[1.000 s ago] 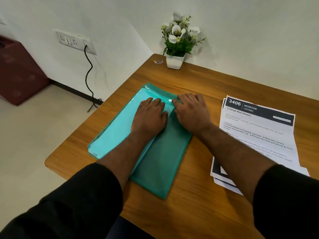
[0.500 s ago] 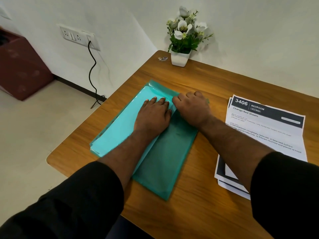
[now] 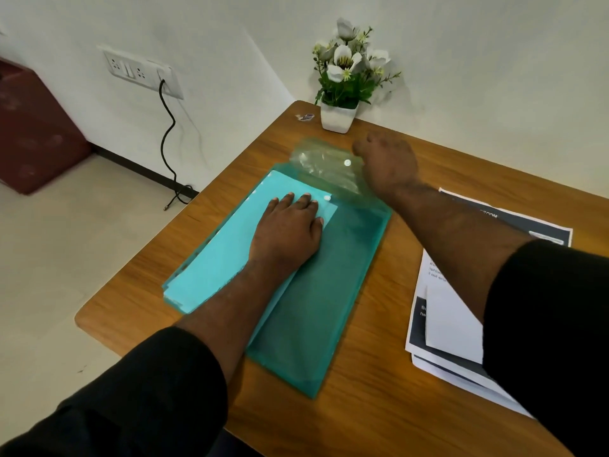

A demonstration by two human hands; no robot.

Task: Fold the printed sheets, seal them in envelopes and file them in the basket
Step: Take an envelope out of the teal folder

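Note:
A green translucent plastic envelope [image 3: 316, 291] lies on the wooden table [image 3: 379, 407], on top of other green envelopes. Pale sheets show through its left half. My left hand [image 3: 286, 232] presses flat on it, fingers spread, just below a white snap button [image 3: 327, 198]. The envelope's flap [image 3: 326, 166] is lifted open toward the far side, its own snap stud showing. My right hand [image 3: 389, 163] holds the flap's right edge. The printed sheets [image 3: 461, 324] lie stacked at the right, partly hidden by my right arm.
A white pot of artificial flowers [image 3: 341, 107] stands at the table's far edge by the wall. A small sticker [image 3: 304, 117] lies left of it. A wall socket with a black cable [image 3: 168, 140] is at the left. No basket is in view.
The flap, pressed shut under both hands before, is now lifted open. My right hand moved away and up with it. My left hand stays flat on the envelope.

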